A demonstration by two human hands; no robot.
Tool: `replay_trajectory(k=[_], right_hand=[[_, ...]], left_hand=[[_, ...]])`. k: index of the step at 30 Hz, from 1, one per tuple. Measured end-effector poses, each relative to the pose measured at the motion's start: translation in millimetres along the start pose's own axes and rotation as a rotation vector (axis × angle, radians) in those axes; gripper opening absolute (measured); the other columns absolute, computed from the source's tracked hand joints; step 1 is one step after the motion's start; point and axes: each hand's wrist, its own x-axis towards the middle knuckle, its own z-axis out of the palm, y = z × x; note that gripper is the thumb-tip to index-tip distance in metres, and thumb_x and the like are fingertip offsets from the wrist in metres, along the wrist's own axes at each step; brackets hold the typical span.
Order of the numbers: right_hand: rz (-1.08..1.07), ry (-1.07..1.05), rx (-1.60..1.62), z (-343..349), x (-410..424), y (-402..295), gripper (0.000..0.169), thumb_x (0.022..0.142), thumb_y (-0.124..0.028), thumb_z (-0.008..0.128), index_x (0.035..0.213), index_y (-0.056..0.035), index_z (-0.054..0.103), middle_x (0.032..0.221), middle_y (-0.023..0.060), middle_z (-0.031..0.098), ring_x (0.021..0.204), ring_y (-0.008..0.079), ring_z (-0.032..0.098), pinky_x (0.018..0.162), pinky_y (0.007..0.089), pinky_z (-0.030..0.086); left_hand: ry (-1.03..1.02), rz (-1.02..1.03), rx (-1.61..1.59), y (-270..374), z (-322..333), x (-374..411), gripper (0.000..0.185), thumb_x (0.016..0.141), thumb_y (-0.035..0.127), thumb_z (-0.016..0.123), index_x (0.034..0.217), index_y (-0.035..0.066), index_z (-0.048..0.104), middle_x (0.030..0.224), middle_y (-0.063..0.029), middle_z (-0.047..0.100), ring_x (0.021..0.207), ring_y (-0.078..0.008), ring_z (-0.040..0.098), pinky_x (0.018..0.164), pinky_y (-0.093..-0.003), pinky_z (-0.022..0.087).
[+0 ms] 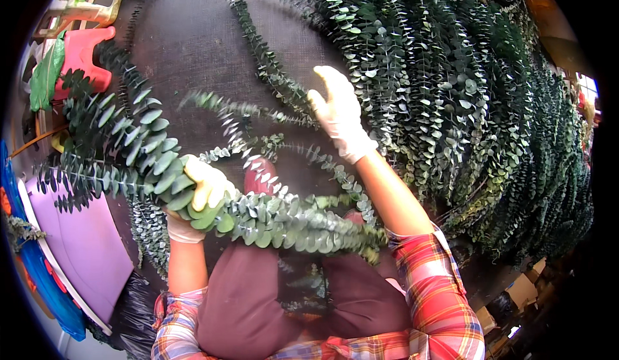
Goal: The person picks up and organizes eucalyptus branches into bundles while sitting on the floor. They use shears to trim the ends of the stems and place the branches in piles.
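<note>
My left hand [208, 186], in a whitish glove, is closed around a bunch of eucalyptus stems [300, 222] whose round leaves stretch across my lap and out to the left. My right hand [336, 111], gloved too, has its thumb and fingers apart above the dark floor. Close by its fingers lies a loose eucalyptus stem [263, 58]; whether they touch cannot be told. More thin sprigs [242, 108] spread between the two hands, some of them blurred.
A large heap of eucalyptus branches [430, 89] fills the right side. At left stand a red plastic stool [84, 58], a purple panel [80, 239] and black plastic film [135, 311]. Cardboard pieces [522, 292] lie at lower right.
</note>
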Motion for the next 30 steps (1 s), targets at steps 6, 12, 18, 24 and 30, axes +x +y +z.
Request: replay_trajectory(k=[6, 12, 18, 24, 30], right_hand=[[0.332, -0.343, 0.090, 26, 14, -9, 0.058, 0.085, -0.036, 0.063, 0.130, -0.0036, 0.046, 0.114, 0.0198, 0.060, 0.108, 0.0357, 0.056, 0.092, 0.0431, 0.045], [0.290, -0.594, 0.329, 40, 42, -16, 0.055, 0.082, -0.026, 0.065, 0.132, -0.0083, 0.048, 0.108, 0.0166, 0.065, 0.102, 0.0323, 0.062, 0.087, 0.0394, 0.048], [0.013, -0.462, 0.403, -33, -21, -65, 0.053, 0.078, 0.003, 0.061, 0.129, -0.0116, 0.056, 0.107, 0.0115, 0.067, 0.090, 0.0204, 0.066, 0.084, 0.0290, 0.051], [-0.211, -0.463, 0.306, -69, -67, -77, 0.053, 0.078, -0.002, 0.065, 0.127, -0.0182, 0.058, 0.073, 0.0055, 0.059, 0.062, 0.0216, 0.058, 0.058, 0.0318, 0.047], [-0.212, -0.581, 0.219, -76, -67, -72, 0.056, 0.075, -0.004, 0.067, 0.127, -0.0204, 0.058, 0.077, 0.0052, 0.062, 0.066, 0.0228, 0.060, 0.058, 0.0315, 0.048]], left_hand=[[0.169, -0.065, 0.138, -6, -19, 8, 0.061, 0.069, 0.030, 0.084, 0.116, 0.010, 0.051, 0.080, 0.0042, 0.050, 0.078, -0.0130, 0.047, 0.079, -0.0333, 0.042], [0.324, 0.014, 0.133, -9, -51, 2, 0.063, 0.082, 0.013, 0.070, 0.134, -0.005, 0.040, 0.104, -0.0080, 0.060, 0.096, -0.0207, 0.060, 0.090, -0.0348, 0.048], [0.488, -0.046, 0.142, -6, -70, -7, 0.068, 0.082, 0.016, 0.069, 0.139, -0.002, 0.036, 0.103, -0.0055, 0.062, 0.097, -0.0238, 0.059, 0.092, -0.0421, 0.049], [0.449, -0.117, 0.180, -1, -48, 2, 0.068, 0.082, 0.011, 0.069, 0.141, 0.002, 0.036, 0.133, -0.0154, 0.052, 0.114, -0.0250, 0.056, 0.098, -0.0420, 0.046], [0.274, -0.098, 0.140, -1, -30, 10, 0.085, 0.078, 0.014, 0.074, 0.145, 0.002, 0.025, 0.140, -0.0178, 0.044, 0.125, -0.0259, 0.048, 0.104, -0.0415, 0.041]])
